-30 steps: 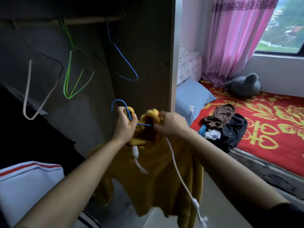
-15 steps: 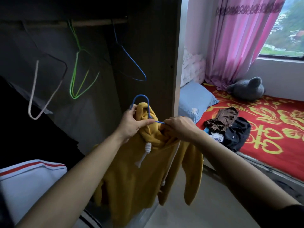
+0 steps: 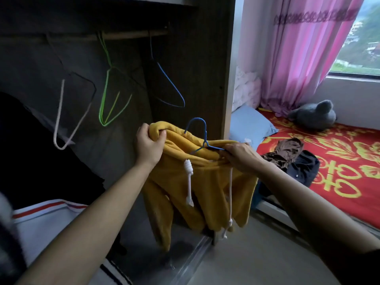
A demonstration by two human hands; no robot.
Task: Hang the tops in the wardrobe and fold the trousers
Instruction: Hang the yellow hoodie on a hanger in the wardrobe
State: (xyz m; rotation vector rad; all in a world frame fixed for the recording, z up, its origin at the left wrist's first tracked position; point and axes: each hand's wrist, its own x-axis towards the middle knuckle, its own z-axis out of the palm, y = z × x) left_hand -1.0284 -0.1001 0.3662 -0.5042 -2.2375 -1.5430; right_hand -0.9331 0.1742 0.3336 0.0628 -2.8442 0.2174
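as the hanger (image 3: 205,142) sits in the hoodie (image 3: 207,182) neck | left hand (image 3: 149,145) grips bunched shoulder to seat it over wire | right hand (image 3: 241,157) pinches neckline, steadying hanger

One wide-angle camera, worn on the person's head, looked forward and slightly down from close in front of the open wardrobe (image 3: 205,79). The wardrobe's hanging rail (image 3: 133,34) sat high in the frame, and the bed (image 3: 329,161) and window (image 3: 359,48) lay right of the wardrobe.

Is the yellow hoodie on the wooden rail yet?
No: left hand and right hand hold the hoodie and its blue wire hanger below the rail.
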